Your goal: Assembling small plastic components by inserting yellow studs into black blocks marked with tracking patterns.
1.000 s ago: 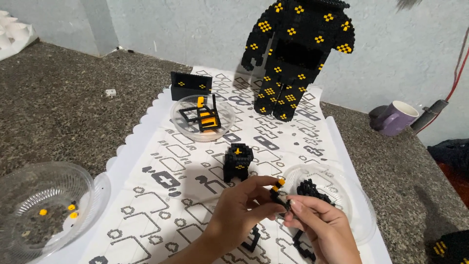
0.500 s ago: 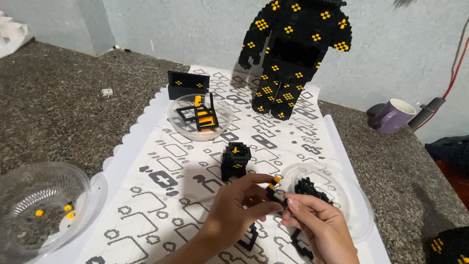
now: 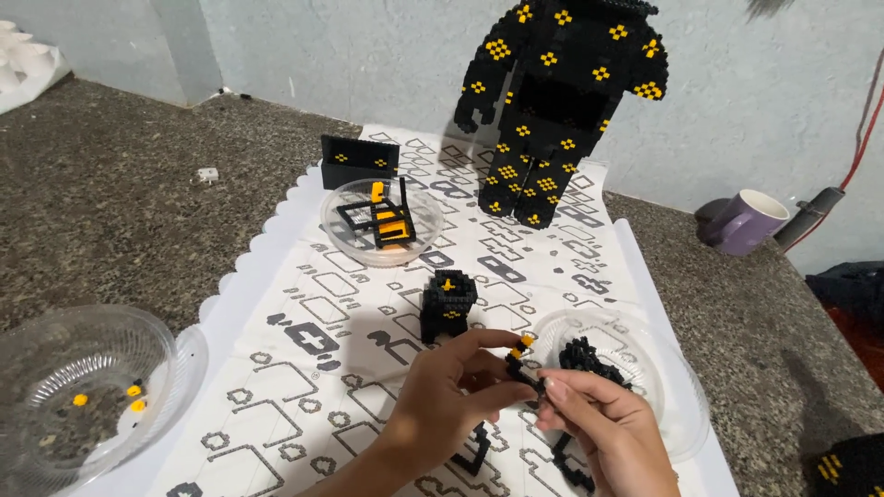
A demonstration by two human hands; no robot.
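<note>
At the far left a clear plastic bowl [image 3: 78,391] sits on the stone counter [image 3: 120,221], holding a few loose yellow bricks. Next comes the patterned white sheet [image 3: 304,304], with a black block panel [image 3: 359,161] and a second clear bowl [image 3: 382,221] of black-and-yellow frame parts at its far end. Nearer the middle stands a small black cube build [image 3: 448,304] topped with a yellow stud.

The left hand [image 3: 451,405] pinches a small black brick assembly [image 3: 521,366] with a yellow piece on top, thumb and fingers closed on it. The right hand [image 3: 603,428] meets it from the other side, fingertips pressed to the same assembly. Compared with a second ago both hands have barely shifted; they stay locked together over the sheet's near edge, so the piece is still being joined rather than set down.

Behind the right hand a clear bowl [image 3: 645,368] holds a heap of black bricks. Farther back the tall black-and-yellow block figure [image 3: 552,110] stands at the wall, and a purple mug [image 3: 746,221] sits at the right
</note>
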